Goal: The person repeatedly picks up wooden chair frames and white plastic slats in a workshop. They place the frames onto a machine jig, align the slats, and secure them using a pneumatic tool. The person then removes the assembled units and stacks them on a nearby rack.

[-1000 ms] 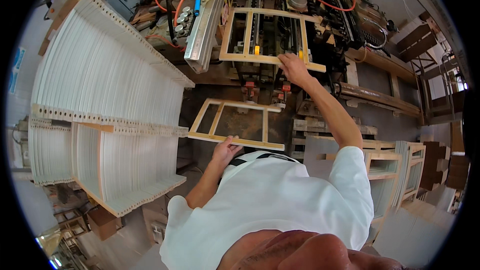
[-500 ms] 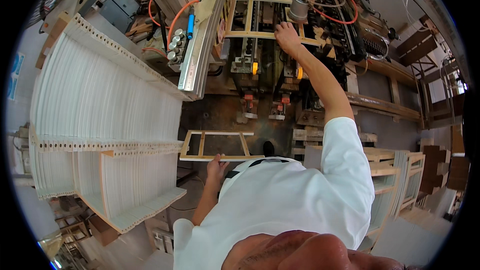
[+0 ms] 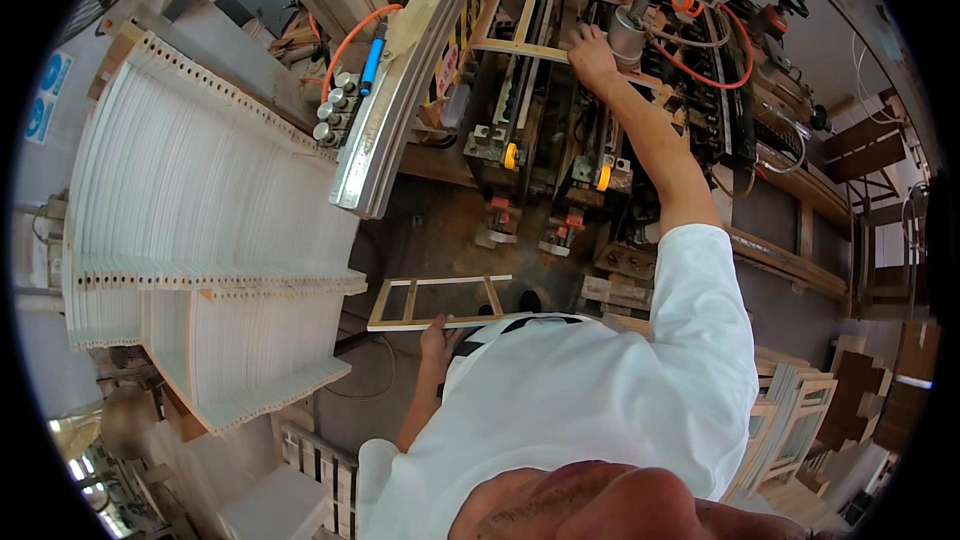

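1. The right hand [image 3: 592, 60] is partly curled, its fingers bent over the near rail of a slatted wooden frame [image 3: 520, 48]; whether they pinch the rail or only rest on it, I cannot tell.
2. That frame lies across the machine [image 3: 485, 147], toward its far end, with its left end just beside the long steel-faced beam [image 3: 375, 170].
3. A metal cylinder [image 3: 627, 37] stands just beside the right hand. Good handling here probably means even pressure along the rail, the frame square to the machine, and fingers well clear of that cylinder.
4. The left hand [image 3: 437, 342] is closed on the near rail of a second frame [image 3: 410, 301], held off the machine's near end, before the waist. A level, light grip should spare its joints and avoid knocks.
5. Farther left stand white panels [image 3: 200, 200] in a tall, close-packed stack, near the second frame's left corner.
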Tool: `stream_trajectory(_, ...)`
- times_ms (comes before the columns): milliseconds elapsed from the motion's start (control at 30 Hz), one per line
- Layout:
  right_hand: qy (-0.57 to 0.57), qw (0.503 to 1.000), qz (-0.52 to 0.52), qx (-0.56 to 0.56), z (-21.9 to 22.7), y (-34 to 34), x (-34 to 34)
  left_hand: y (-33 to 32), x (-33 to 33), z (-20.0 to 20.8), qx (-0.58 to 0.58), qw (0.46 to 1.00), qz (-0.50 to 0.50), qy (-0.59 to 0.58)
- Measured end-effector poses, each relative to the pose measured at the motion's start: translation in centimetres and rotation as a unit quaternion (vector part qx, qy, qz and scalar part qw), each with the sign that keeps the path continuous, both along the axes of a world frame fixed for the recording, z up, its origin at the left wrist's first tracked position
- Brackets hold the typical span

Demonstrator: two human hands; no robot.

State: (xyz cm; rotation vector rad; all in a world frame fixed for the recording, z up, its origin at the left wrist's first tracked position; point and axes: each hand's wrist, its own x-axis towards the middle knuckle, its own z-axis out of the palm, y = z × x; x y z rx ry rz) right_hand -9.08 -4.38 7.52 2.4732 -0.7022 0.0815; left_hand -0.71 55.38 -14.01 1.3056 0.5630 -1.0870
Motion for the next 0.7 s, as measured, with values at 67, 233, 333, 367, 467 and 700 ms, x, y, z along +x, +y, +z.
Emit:
stream_trajectory(67,-0.014,1.0,0.007,0.004,0.1,0.1,-0.1,-0.8,-0.5,0.1,0.005,1.0,0.007,0.0)
stream_trajectory(233,-0.006,1.0,-0.006,-0.026,1.0,0.6,0.9,-2.4,-1.5,-0.3,0.013,1.0,0.006,-0.011)
stream_trajectory(333,0.024,0.999,-0.038,-0.031,1.2,1.2,2.1,-3.0,-1.9,-0.3,-0.009,1.0,0.016,-0.013)
stream_trajectory(367,0.029,0.998,-0.041,-0.032,1.1,1.3,2.5,-3.0,-2.1,-0.3,-0.003,1.0,0.005,-0.019)
stream_trajectory(467,0.046,0.996,-0.058,-0.039,0.7,0.8,3.1,-3.5,-2.3,0.2,0.009,0.999,-0.02,-0.036)
stream_trajectory(700,0.103,0.99,-0.085,-0.035,1.4,1.3,3.4,-3.6,-3.1,1.1,0.026,0.999,0.004,-0.046)
